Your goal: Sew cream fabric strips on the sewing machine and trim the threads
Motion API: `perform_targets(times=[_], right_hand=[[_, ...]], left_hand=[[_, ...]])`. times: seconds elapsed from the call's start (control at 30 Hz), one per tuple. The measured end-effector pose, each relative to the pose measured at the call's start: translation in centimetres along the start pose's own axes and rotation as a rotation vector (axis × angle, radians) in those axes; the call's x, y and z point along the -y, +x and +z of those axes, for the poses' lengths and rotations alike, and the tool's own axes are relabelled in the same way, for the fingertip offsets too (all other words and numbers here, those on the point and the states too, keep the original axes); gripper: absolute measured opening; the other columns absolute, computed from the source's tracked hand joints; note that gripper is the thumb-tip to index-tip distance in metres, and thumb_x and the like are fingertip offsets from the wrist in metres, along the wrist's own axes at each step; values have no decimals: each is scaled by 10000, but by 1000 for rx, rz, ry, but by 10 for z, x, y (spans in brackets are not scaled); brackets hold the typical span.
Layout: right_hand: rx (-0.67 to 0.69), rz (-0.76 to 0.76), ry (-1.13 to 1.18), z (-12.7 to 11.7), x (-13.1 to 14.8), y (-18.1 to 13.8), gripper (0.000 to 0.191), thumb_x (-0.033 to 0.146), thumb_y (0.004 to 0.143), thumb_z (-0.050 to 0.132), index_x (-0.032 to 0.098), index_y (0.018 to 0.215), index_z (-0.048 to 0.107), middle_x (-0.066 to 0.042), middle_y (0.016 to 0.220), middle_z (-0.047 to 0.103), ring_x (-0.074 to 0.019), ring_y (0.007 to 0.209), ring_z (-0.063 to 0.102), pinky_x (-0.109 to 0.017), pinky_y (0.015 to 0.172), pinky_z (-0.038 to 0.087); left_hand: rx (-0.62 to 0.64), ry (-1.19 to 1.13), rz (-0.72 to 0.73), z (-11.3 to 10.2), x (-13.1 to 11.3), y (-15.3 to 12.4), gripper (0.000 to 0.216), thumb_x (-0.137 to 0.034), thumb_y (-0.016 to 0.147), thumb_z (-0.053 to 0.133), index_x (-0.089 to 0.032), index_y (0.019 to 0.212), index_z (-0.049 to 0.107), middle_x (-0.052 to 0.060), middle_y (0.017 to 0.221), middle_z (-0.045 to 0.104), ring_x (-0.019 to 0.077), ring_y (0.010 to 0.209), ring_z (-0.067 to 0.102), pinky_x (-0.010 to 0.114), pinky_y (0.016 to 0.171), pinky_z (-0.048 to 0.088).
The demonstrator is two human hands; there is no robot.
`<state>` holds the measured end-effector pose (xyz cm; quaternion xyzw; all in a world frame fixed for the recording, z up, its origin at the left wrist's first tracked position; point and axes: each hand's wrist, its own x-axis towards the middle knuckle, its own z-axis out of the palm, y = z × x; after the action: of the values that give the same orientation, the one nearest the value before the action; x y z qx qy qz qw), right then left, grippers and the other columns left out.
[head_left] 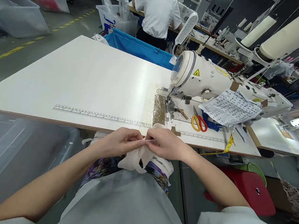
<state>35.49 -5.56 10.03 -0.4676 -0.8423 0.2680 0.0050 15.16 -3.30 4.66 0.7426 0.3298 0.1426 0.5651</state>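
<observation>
A piece of white fabric (134, 159) hangs over my lap, just in front of the table edge. My left hand (123, 141) pinches it from the left, and my right hand (164, 142) pinches it from the right. The fingertips of both hands meet at the cloth's upper edge. Part of the fabric is hidden behind the fingers. Beyond my hands stands a white sewing machine (200, 74), its needle area a little past my right hand. More white cloth (164, 167) lies across my thigh.
The white table (111, 75) carries a printed ruler strip (100, 116). Red-and-yellow scissors (199, 122), a handwritten sheet (231, 107) and a yellow measuring tape (229, 144) are at the right. A clear bin (67, 147) stands left, a red stool (248, 190) right. A person in white (158, 13) sits ahead.
</observation>
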Motion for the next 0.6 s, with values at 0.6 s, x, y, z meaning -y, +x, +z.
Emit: perform_targets(times=[0.6], right_hand=[[-65,13,264,6,-11,2,146,330,925,535,210,846,558,7,808,590,-139,735,508,-248,621,355]], left_hand=[[300,-113,123,-30,10,12,267,-386,937,532,-146,959,645,25,807,569,139,698,457,224,619,367]])
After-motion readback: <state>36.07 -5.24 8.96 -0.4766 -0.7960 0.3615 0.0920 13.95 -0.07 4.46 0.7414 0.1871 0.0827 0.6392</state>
